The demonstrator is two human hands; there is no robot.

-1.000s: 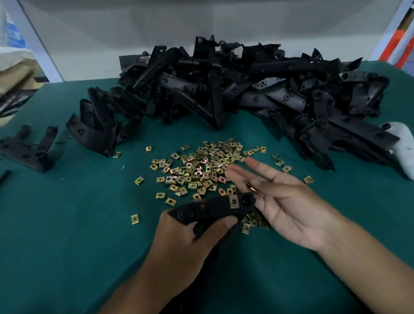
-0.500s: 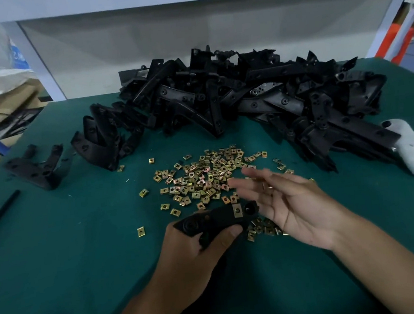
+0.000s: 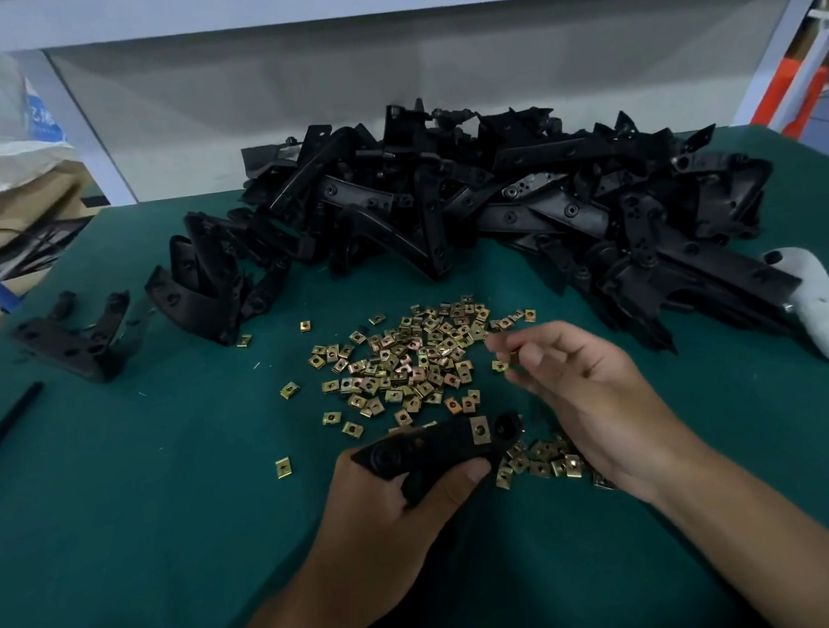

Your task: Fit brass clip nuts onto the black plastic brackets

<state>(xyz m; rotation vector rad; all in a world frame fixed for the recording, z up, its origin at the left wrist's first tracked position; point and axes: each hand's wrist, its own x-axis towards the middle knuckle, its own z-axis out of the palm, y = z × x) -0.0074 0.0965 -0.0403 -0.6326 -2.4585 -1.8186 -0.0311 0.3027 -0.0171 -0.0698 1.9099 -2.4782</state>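
Gripped in the left hand (image 3: 383, 513), a matte black plastic bracket (image 3: 443, 447) carries one square brass clip nut (image 3: 480, 430) near its right end. Right hand (image 3: 587, 397) pinches what looks like another nut between thumb and fingertips, above dozens of loose brass nuts (image 3: 402, 361) scattered mid-table. Behind, a heap of angular brackets (image 3: 494, 211) fills the far edge; bare green felt table (image 3: 139, 500) lies open at left.

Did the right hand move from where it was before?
Yes. The right hand curled its fingers and edged toward the bracket pile, away from the held bracket.
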